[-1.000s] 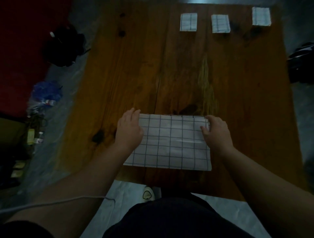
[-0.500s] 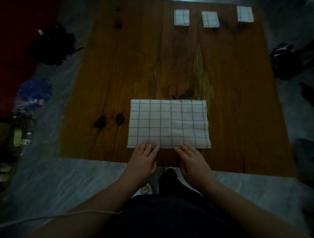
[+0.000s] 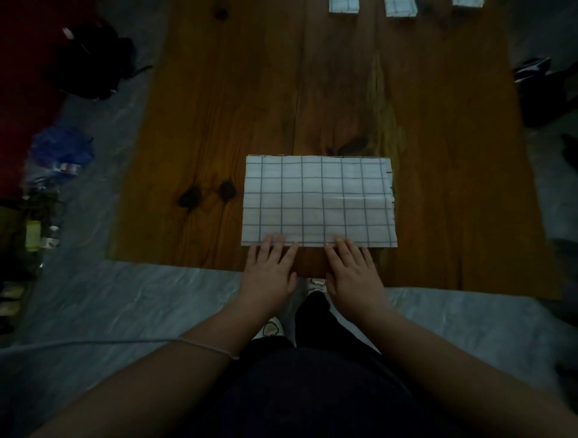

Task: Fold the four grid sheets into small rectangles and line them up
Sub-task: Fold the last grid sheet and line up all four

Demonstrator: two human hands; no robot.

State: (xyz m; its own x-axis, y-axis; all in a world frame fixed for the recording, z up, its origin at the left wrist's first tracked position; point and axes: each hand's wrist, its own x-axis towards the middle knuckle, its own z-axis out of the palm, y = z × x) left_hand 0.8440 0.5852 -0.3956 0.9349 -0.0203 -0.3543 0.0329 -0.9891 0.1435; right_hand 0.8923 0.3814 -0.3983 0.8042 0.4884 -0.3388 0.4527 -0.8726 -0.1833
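Note:
A white sheet with a blue grid [image 3: 317, 200], folded into a wide rectangle, lies flat on the wooden table [image 3: 250, 93] near its front edge. My left hand [image 3: 270, 270] and my right hand [image 3: 352, 270] lie side by side with straight fingers, their tips pressing on the sheet's near edge. Three small folded grid rectangles sit in a row at the table's far edge, cut off by the top of the view: the left one [image 3: 343, 5], the middle one [image 3: 401, 7] and the right one [image 3: 467, 2].
The floor around the table is grey. A black bag [image 3: 90, 62] and blue packets with bottles [image 3: 53, 175] lie on the floor at the left. A dark object [image 3: 544, 90] sits at the right. My dark trousers and white shoes show below the table's front edge.
My hands left the sheet's side edges and came down to its near edge, fingertips now pressing there. The view tilted down, pushing the three small rectangles to the top.

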